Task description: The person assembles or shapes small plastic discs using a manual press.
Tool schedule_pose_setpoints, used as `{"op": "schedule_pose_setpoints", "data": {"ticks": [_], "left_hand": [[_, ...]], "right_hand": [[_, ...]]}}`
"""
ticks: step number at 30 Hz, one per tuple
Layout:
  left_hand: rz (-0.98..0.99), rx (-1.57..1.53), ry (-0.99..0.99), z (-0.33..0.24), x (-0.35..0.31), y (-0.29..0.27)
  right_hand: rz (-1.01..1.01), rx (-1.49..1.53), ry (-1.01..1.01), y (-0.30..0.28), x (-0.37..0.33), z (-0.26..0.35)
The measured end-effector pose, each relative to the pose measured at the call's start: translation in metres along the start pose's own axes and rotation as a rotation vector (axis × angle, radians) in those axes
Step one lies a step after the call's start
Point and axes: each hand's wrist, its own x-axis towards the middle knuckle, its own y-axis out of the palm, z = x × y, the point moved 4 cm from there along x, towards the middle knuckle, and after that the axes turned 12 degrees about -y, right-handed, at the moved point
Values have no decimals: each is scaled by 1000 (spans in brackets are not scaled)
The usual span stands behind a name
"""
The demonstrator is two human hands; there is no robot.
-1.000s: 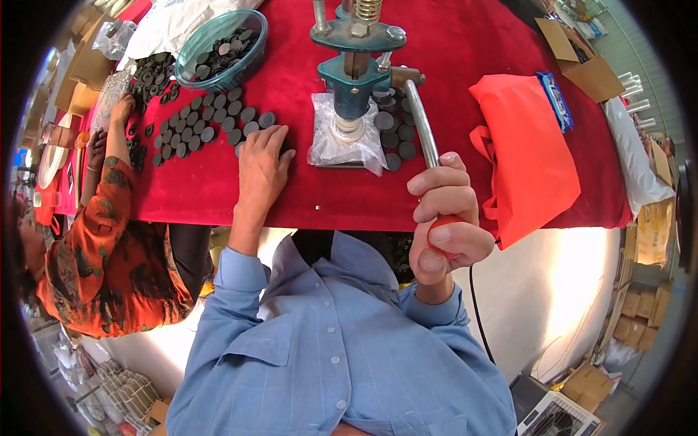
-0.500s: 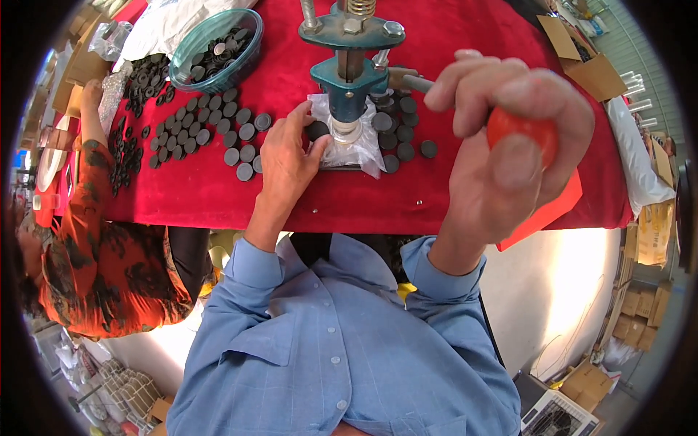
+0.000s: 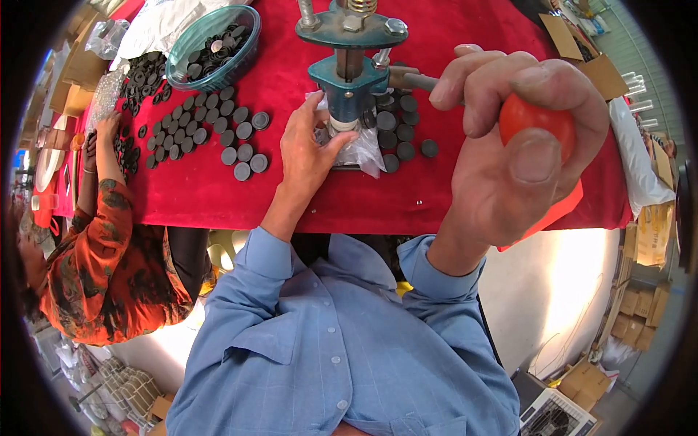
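A green hand press (image 3: 349,80) stands on the red cloth in front of me, its ram lowered to a white die (image 3: 342,126) over crumpled clear plastic (image 3: 358,154). My right hand (image 3: 502,163), close to the camera, is wrapped round the red ball knob (image 3: 539,122) at the end of the press lever. Beside the die, my left hand (image 3: 307,142) has its thumb and fingers apart; nothing shows between them. Flat black round discs (image 3: 180,133) lie in rows to the left, and several more discs (image 3: 405,134) lie right of the press.
A teal basket (image 3: 251,54) of black pieces sits back left, near loose black rings (image 3: 145,76). At the far left is a co-worker's hand (image 3: 109,125). A cardboard box (image 3: 596,73) and a white bag (image 3: 636,156) line the right edge.
My left hand has moved right and closer round the die, covering the black disc seen by its thumb. My right hand and the knob have shifted slightly right. The co-worker's hand has come nearer.
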Motion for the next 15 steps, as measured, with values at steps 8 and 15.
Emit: {"op": "schedule_pose_setpoints", "data": {"ticks": [8, 15], "left_hand": [[19, 16, -18, -4, -4, -11], [87, 572, 136, 5, -22, -81]], "right_hand": [[-137, -86, 126, 20, -37, 36], [-210, -184, 107, 36, -109, 67]]}}
